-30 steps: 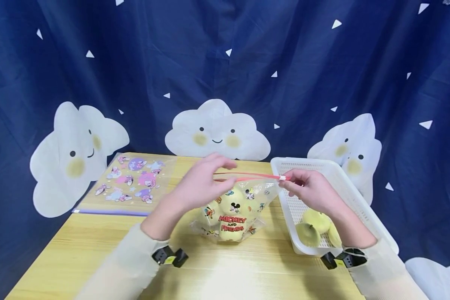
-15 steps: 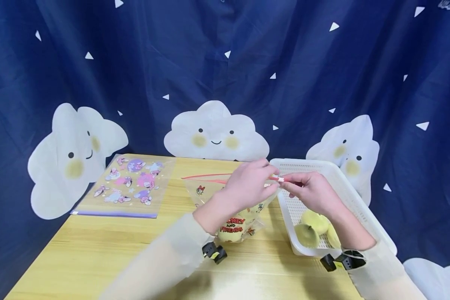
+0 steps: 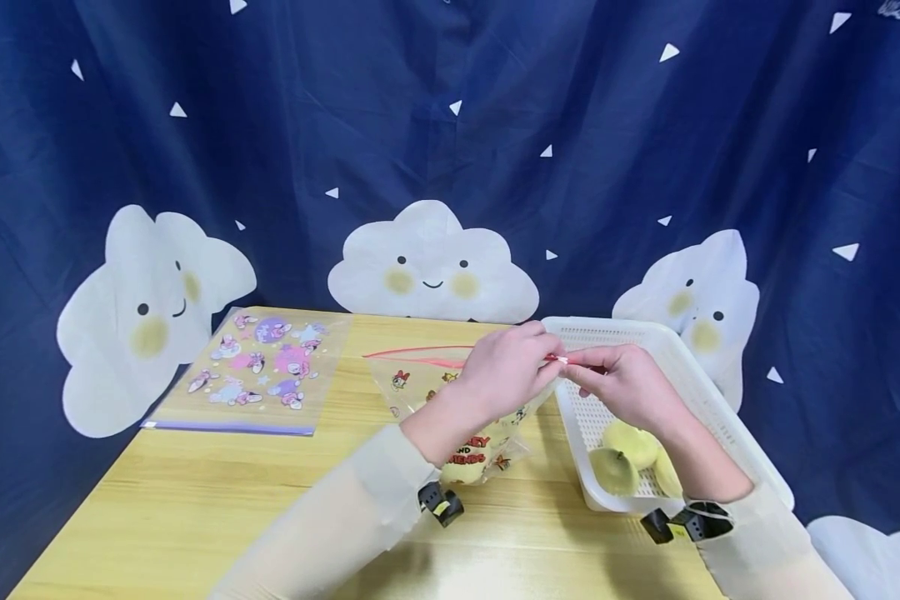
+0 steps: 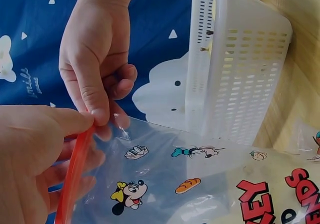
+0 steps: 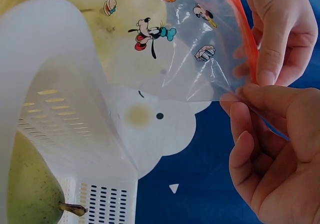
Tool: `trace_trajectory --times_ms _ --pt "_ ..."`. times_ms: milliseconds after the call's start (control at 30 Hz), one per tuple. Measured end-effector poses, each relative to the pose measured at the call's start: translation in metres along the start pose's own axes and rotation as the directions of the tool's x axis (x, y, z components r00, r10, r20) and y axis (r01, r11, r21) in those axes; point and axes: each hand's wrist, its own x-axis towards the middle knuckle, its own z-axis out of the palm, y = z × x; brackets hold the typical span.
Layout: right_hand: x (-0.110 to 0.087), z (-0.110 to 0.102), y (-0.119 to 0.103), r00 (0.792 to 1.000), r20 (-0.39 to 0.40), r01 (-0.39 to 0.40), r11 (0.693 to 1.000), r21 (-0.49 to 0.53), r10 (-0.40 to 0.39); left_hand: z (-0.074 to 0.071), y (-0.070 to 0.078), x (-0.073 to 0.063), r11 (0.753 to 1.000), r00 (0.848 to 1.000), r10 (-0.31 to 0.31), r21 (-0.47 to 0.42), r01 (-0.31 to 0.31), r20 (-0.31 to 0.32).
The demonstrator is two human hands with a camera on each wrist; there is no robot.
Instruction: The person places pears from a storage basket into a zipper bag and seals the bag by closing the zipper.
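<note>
A clear zip bag (image 3: pixel 408 385) with cartoon print and a red zip strip (image 4: pixel 75 171) stands upright on the table, with pale yellow fruit inside. My left hand (image 3: pixel 506 367) pinches the red strip near its right end, thumb on the near side and fingers behind. My right hand (image 3: pixel 630 383) pinches the bag's right top corner, by the small white slider (image 3: pixel 564 360). The two hands' fingertips meet there in both wrist views. Toward the left end, the strip's two edges stand apart. My left hand hides part of the bag and fruit in the head view.
To the right stands a white perforated basket (image 3: pixel 720 417) holding a green-yellow pear (image 5: pixel 32 184) and other yellow fruit (image 3: pixel 633 442). A flat zip bag (image 3: pixel 251 367) with pink and purple print and a purple strip lies at the left. A blue cloud-print curtain (image 3: pixel 435 108) hangs behind the table.
My left hand has moved right from the bag's left side to the strip's right end and now pinches it. My right hand has stayed at the corner.
</note>
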Motion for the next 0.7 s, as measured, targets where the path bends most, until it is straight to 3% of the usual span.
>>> trace_trajectory --times_ms 700 --pt "-0.0002 0.0043 0.0009 0.999 0.003 0.032 0.999 0.005 -0.032 -0.0018 -0.0102 -0.0078 0.999 0.999 0.034 -0.013 -0.034 0.016"
